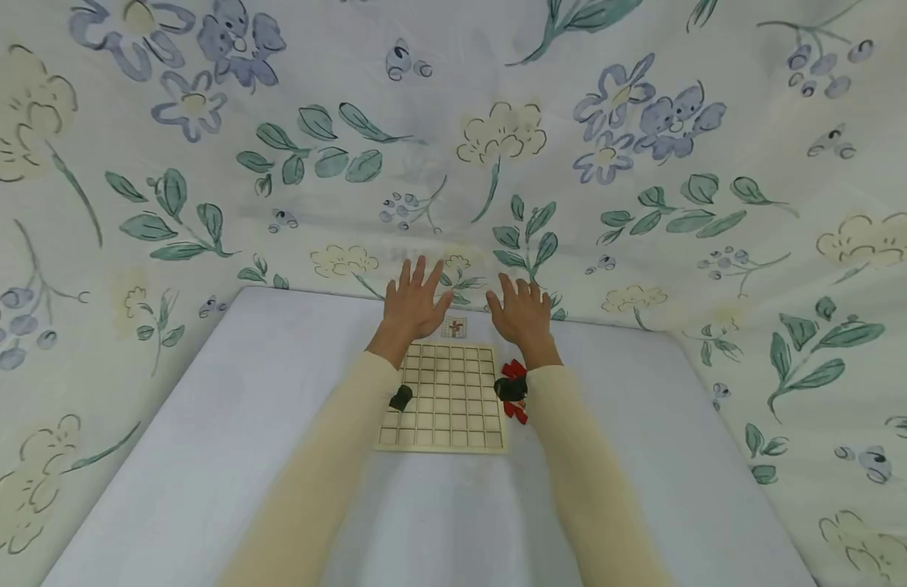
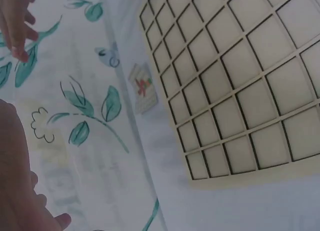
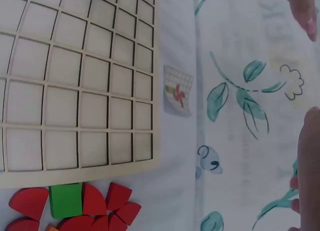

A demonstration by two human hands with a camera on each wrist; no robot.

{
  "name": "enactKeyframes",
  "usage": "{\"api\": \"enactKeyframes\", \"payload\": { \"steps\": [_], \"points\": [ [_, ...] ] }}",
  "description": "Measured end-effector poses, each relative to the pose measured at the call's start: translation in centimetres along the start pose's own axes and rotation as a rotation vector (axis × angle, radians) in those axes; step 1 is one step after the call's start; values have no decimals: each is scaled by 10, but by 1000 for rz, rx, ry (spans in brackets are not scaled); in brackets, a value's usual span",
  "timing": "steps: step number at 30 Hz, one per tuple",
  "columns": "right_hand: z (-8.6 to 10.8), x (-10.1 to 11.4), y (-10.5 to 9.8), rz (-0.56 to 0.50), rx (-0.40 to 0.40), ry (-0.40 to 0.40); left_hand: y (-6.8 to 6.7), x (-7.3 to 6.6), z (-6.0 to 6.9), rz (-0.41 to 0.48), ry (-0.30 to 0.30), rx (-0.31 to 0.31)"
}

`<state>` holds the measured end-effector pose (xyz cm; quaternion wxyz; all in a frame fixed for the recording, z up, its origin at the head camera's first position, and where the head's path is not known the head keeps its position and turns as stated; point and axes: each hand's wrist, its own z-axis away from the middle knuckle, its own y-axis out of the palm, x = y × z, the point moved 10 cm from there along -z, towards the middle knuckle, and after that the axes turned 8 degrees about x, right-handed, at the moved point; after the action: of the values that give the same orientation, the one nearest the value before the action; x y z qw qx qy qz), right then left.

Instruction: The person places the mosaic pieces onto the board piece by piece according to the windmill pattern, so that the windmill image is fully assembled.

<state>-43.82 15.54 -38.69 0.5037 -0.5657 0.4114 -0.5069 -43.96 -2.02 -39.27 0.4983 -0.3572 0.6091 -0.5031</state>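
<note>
Both hands are held out past the far side of a pale wooden grid board (image 1: 459, 401), holding nothing. The left hand (image 1: 412, 305) has its fingers spread, above the board's back left corner; in the left wrist view the hand (image 2: 20, 176) is partly cut off. Fingers of the right hand (image 1: 523, 313) are extended and slightly apart; the right wrist view catches its edge (image 3: 309, 166). Between the hands lies a small printed card (image 1: 455, 328) with a red figure. Every square of the board (image 3: 95, 91) that shows is bare.
Beside the board's right edge lie several red pieces (image 3: 29, 202), a green block (image 3: 66, 200) and a bit of orange, partly hidden by the right forearm in the head view. A white table (image 1: 263, 367) meets floral cloth (image 1: 439, 196) behind and at the sides.
</note>
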Motion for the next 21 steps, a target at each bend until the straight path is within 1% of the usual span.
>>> {"api": "enactKeyframes", "payload": {
  "steps": [2, 4, 8, 11, 14, 16, 19, 21],
  "points": [
    [4, -4, 5, -16, -8, -37, 3, -3, 6, 21, 60, -8],
    [7, -10, 13, -32, -14, -70, 6, -4, 15, 59, 113, 1],
    [12, -24, 33, -47, -9, -98, 13, -1, 38, 144, 199, -10],
    [16, -32, 47, -21, 4, -108, 20, 5, 57, 202, 237, -26],
    [21, -37, 59, 5, 26, -102, 29, 10, 79, 224, 254, -33],
    [25, -44, 69, 23, 58, -79, 36, 13, 94, 219, 261, -26],
    [30, -57, 84, 37, 116, -25, 46, 17, 117, 195, 268, -18],
    [33, -64, 93, 52, 146, -1, 51, 19, 132, 184, 281, -22]
  ]
}}
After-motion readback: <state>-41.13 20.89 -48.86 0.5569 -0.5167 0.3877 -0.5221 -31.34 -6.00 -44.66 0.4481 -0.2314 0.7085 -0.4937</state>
